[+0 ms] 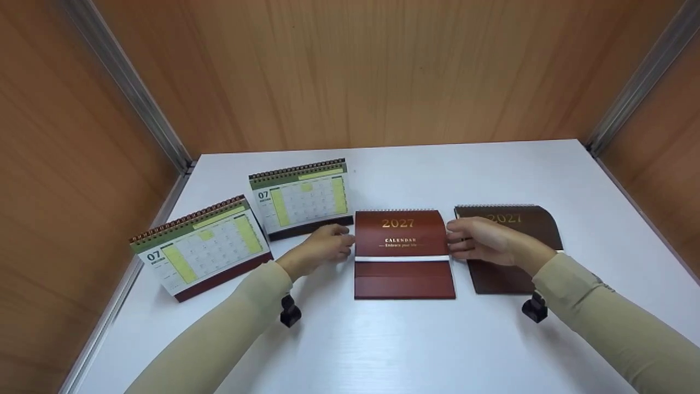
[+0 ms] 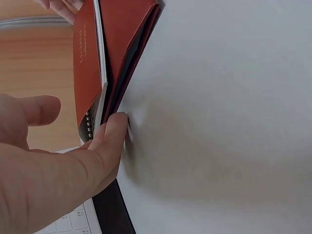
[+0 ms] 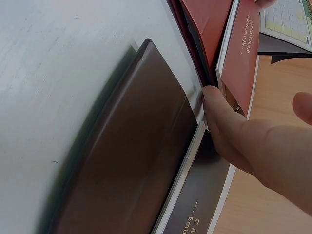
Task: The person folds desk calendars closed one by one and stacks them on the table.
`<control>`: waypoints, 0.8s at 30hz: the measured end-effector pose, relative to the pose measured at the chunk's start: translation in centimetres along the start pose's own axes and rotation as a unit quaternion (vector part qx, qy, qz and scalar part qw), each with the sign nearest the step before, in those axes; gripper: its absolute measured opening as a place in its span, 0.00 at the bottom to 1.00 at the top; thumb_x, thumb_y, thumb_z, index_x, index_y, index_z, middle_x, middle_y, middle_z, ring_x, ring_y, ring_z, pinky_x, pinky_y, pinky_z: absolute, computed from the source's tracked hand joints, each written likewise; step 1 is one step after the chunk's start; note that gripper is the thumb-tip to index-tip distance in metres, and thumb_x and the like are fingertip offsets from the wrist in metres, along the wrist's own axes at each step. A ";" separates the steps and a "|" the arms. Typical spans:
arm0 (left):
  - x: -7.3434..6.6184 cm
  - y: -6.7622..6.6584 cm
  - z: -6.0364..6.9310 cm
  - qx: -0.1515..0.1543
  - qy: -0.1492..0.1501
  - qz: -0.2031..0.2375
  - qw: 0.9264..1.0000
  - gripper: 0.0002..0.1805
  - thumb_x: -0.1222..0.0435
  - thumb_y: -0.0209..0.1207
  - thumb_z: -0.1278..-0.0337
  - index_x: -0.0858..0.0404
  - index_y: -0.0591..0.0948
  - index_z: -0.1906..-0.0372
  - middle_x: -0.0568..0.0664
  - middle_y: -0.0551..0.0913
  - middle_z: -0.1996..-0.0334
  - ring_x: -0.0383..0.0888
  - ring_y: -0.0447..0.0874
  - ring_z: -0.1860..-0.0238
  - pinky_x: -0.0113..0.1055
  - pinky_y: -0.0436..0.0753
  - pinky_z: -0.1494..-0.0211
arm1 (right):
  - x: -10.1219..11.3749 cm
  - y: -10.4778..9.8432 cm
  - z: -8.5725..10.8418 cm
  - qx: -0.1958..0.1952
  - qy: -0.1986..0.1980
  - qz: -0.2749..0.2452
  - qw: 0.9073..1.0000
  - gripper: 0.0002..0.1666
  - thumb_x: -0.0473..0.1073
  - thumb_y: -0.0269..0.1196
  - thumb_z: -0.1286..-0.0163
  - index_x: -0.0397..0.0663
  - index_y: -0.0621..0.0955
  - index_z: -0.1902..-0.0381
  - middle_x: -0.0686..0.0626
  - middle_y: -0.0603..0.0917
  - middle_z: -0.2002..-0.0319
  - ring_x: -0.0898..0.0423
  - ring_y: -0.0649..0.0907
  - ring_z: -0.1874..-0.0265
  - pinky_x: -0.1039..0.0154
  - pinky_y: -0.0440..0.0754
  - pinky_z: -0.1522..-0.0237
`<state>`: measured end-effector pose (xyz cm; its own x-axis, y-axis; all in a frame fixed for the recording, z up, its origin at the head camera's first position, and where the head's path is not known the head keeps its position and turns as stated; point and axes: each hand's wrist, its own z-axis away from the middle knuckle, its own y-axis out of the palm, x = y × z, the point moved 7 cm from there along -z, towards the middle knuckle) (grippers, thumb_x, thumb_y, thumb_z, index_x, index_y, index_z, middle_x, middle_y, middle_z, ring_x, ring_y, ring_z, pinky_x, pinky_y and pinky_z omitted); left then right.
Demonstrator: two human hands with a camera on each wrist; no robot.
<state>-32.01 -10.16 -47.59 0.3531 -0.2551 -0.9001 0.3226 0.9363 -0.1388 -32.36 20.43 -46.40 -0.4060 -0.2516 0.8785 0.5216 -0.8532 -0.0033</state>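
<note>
A red desk calendar (image 1: 399,280) with gold "2027" lettering lies in the middle of the white table, its spiral at the far edge. My left hand (image 1: 324,249) touches its left edge with the fingertips; in the left wrist view the thumb stands apart from it. On the other side, my right hand (image 1: 489,239) has its fingers at the calendar's right edge, thumb raised. The right forearm and hand partly cover a dark brown 2027 calendar (image 1: 497,278). In the right wrist view the brown calendar (image 3: 131,141) lies right beside the right fingers.
Two calendars stand propped up at the left, both on month 07: a front one (image 1: 208,251) with a dark red base and a back one (image 1: 306,200) with a black base. Wooden panels (image 1: 383,71) enclose the white table (image 1: 404,350) at the back and both sides.
</note>
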 end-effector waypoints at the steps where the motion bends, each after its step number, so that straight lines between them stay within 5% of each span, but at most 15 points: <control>1: 0.1 0.0 -0.1 -0.001 -0.004 -0.002 1.000 0.32 0.66 0.55 0.22 0.78 0.62 0.23 0.66 0.79 0.37 0.51 0.83 0.44 0.45 0.83 0.32 | 0.0 0.0 0.0 -0.001 0.001 -0.001 1.000 0.35 0.48 0.48 0.15 0.26 0.62 0.23 0.26 0.62 0.22 0.34 0.68 0.24 0.43 0.67 0.21; 14: 0.5 0.9 -0.4 0.032 -0.018 0.028 0.999 0.27 0.66 0.54 0.22 0.80 0.69 0.28 0.66 0.82 0.40 0.56 0.83 0.37 0.44 0.82 0.30 | -0.2 0.4 -0.4 -0.008 0.003 -0.027 1.000 0.31 0.46 0.47 0.14 0.28 0.66 0.25 0.28 0.68 0.25 0.38 0.73 0.27 0.44 0.70 0.23; 24: 0.8 0.9 -0.6 0.031 -0.024 0.058 0.998 0.24 0.67 0.52 0.22 0.79 0.73 0.32 0.65 0.85 0.41 0.54 0.84 0.36 0.44 0.81 0.29 | -0.4 0.7 -1.0 -0.053 0.027 -0.086 0.995 0.29 0.45 0.52 0.16 0.31 0.66 0.27 0.33 0.76 0.36 0.42 0.80 0.37 0.48 0.77 0.28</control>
<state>-31.95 -9.34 -48.74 0.4321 -0.1584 -0.8878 0.3295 0.9441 -0.0081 -32.56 19.48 -47.23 -0.5229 -0.1201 0.8439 0.3605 -0.9283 0.0913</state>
